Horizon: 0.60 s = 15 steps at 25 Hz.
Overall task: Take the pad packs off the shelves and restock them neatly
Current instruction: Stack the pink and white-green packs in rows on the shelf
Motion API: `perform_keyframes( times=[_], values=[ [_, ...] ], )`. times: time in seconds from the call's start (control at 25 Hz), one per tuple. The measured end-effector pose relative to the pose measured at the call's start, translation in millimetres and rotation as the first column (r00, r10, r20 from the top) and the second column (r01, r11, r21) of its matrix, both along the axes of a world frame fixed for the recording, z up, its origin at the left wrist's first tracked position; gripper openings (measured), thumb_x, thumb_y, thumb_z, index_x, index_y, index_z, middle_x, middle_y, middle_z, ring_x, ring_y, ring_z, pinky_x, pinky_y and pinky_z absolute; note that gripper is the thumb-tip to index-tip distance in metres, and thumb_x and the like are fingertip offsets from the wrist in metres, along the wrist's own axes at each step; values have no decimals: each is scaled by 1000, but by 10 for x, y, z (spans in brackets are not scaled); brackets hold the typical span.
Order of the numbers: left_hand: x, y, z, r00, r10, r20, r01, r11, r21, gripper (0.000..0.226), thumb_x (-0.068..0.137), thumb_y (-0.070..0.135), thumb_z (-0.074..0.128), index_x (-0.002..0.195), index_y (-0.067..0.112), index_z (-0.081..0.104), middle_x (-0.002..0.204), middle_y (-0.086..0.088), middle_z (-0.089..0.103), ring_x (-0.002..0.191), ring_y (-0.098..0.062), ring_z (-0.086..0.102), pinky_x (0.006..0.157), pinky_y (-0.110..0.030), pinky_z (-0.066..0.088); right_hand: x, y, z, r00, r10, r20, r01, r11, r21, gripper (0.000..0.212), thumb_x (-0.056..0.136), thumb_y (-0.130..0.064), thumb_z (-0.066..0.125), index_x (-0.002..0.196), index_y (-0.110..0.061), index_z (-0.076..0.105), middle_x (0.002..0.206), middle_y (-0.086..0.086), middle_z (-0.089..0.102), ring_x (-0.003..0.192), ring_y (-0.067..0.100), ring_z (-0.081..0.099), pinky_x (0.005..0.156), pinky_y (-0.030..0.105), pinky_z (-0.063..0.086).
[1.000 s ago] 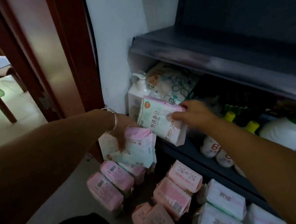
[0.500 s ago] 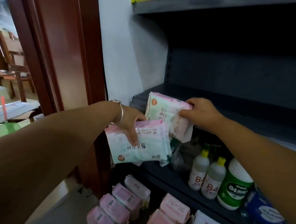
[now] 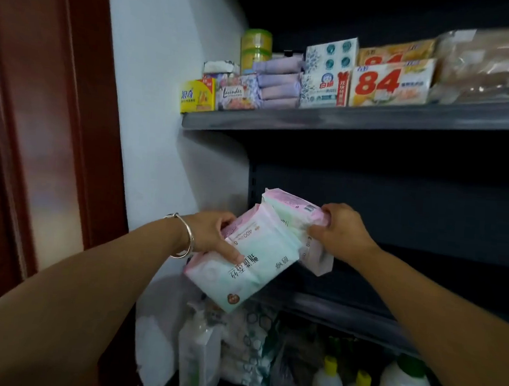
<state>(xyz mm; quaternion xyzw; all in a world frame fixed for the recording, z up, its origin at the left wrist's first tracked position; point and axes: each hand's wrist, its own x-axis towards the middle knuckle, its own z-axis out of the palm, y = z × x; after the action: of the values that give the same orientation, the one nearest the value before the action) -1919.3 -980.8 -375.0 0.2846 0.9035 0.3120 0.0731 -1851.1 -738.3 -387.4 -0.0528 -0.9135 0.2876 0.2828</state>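
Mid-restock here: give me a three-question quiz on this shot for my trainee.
1. True or false: the left hand grips a pad pack.
2. The pack in the right hand is over which shelf? A) top shelf B) the bare dark shelf C) bottle shelf
3. What number is printed large in red on the boxes on the top shelf?

Key: 1 true; 2 B; 3 84.
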Motion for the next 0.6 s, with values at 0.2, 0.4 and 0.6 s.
perform_keyframes(
  times=[0.2,0.4,0.6],
  values=[
    [-504,149,7,996,62,57,-74,966,247,67,49,28,89,104,16,53,102,-2,68,92,-22,67,77,-39,57,-451,156,78,990,-131,-44,134,989,60,33,84,-17,61,112,-1,56,113,15,47,96,26,52,81,34,50],
    [-975,455,-220,977,61,204,-173,784,596,39,71,-1,76,107,6,61,109,-11,69,93,-26,67,82,-40,55,-805,281,-11,972,-233,-42,236,968,87,35,86,-17,59,115,3,53,117,20,47,104,35,52,78,32,46],
    [-1409,819,-509,924,85,371,-358,532,767,38,77,-6,70,112,-1,57,111,-14,65,93,-30,63,79,-40,52,-1102,406,-155,964,-263,-47,267,958,107,38,87,-18,58,118,2,51,120,18,46,111,31,48,74,27,42]
  ],
)
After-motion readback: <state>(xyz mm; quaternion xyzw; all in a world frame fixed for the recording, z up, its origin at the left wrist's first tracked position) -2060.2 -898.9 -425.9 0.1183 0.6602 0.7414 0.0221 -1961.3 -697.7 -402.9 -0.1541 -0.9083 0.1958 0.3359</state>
